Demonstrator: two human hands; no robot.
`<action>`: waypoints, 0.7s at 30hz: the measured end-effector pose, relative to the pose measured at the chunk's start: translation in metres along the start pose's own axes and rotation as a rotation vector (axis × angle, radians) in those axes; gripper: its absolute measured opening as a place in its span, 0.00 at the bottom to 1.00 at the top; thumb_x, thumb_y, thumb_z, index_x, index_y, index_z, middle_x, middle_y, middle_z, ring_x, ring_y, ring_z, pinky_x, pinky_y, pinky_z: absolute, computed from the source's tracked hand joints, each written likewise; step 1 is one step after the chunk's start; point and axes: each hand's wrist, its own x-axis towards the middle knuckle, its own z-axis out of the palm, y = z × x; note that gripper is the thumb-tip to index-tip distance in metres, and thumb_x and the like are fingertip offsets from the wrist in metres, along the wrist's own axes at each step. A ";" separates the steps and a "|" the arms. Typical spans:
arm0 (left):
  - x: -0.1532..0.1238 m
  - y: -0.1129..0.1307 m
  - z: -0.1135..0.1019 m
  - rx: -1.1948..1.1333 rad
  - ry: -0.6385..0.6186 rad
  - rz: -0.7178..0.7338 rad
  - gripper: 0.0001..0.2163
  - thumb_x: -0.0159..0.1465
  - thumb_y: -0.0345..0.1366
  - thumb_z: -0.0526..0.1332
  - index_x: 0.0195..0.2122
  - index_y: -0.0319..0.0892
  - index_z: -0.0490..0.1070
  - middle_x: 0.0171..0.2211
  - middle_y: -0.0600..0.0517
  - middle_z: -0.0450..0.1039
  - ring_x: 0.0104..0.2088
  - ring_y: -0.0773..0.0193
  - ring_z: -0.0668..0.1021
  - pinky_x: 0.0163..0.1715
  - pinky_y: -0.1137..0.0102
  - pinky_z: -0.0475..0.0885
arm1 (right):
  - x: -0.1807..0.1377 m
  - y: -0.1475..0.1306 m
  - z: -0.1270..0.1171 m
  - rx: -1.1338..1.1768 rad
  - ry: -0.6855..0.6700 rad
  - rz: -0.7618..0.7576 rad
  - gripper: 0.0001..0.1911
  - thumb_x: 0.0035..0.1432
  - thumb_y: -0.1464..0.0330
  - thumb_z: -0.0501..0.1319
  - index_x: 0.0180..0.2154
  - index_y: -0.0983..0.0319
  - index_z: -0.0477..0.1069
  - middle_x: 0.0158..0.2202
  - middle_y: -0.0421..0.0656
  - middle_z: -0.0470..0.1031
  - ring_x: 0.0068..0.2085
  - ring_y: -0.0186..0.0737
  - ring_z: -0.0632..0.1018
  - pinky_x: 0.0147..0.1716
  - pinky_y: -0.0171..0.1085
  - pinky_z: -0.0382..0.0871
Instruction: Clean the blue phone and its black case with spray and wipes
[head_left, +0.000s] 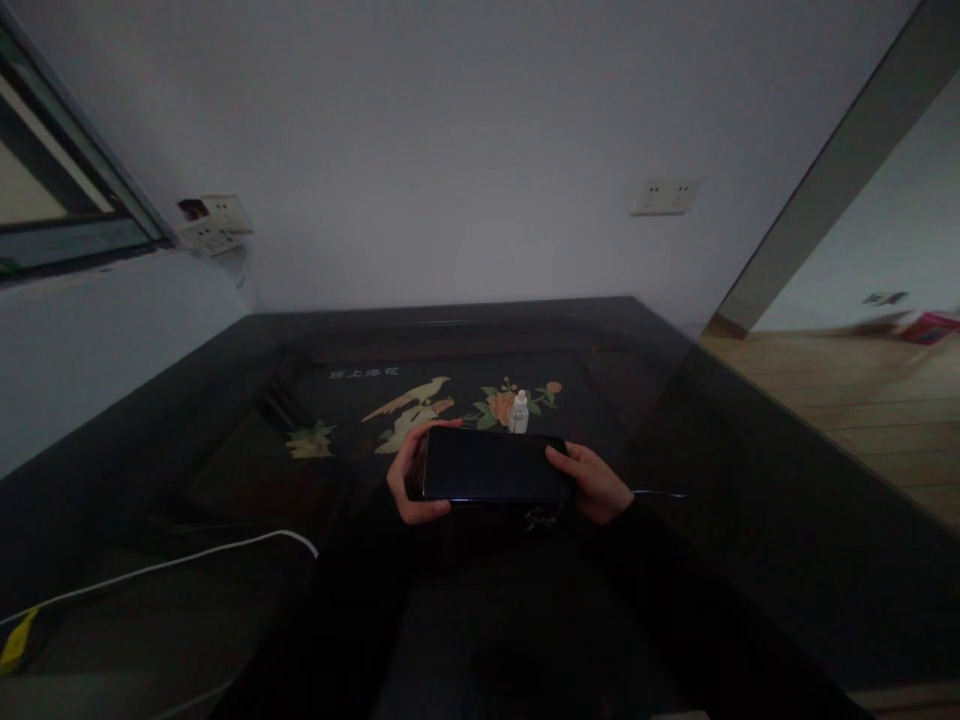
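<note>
Between my two hands is a dark, flat, phone-like slab (495, 466), held sideways above a black table (675, 440). My left hand (409, 475) grips its left end, fingers along the far edge and thumb at the near edge. At the right end my right hand (596, 482) is closed on it, the thumb lying on its upper face. A small clear bottle with a white cap (518, 413) stands upright on the table just behind the slab. Dark sleeves cover both arms. The slab's underside is hidden.
Inlaid birds and flowers (409, 405) decorate the tabletop. A white cable (187, 556) and a yellow item (16, 640) lie at left. Sockets (665, 197) sit on the wall behind. Wooden floor (885, 400) and a red box (930, 327) are at right.
</note>
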 end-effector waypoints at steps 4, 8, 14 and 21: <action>0.001 0.007 -0.007 -0.007 -0.025 -0.036 0.34 0.44 0.38 0.64 0.53 0.41 0.56 0.53 0.39 0.61 0.53 0.47 0.65 0.49 0.58 0.61 | -0.003 0.003 0.009 0.019 0.005 -0.021 0.11 0.45 0.63 0.65 0.28 0.64 0.73 0.26 0.42 0.76 0.24 0.32 0.74 0.27 0.31 0.66; 0.003 0.019 -0.009 0.042 -0.014 0.014 0.33 0.44 0.38 0.64 0.53 0.42 0.57 0.51 0.41 0.63 0.53 0.48 0.64 0.51 0.57 0.59 | -0.004 0.011 0.020 0.026 0.025 -0.058 0.10 0.43 0.64 0.65 0.27 0.64 0.73 0.24 0.42 0.76 0.24 0.34 0.74 0.27 0.32 0.67; 0.007 0.032 0.001 0.042 0.002 0.145 0.34 0.43 0.38 0.65 0.53 0.42 0.57 0.47 0.42 0.64 0.49 0.47 0.68 0.48 0.54 0.62 | -0.009 0.024 0.031 0.021 0.103 -0.143 0.10 0.40 0.65 0.66 0.27 0.64 0.73 0.22 0.39 0.75 0.22 0.35 0.73 0.23 0.32 0.65; 0.008 0.012 -0.012 -0.308 0.219 0.095 0.27 0.50 0.45 0.60 0.51 0.44 0.61 0.49 0.44 0.65 0.49 0.48 0.69 0.45 0.57 0.66 | -0.011 0.037 0.042 0.035 0.180 -0.215 0.11 0.43 0.64 0.64 0.30 0.63 0.71 0.23 0.40 0.74 0.24 0.36 0.74 0.24 0.33 0.67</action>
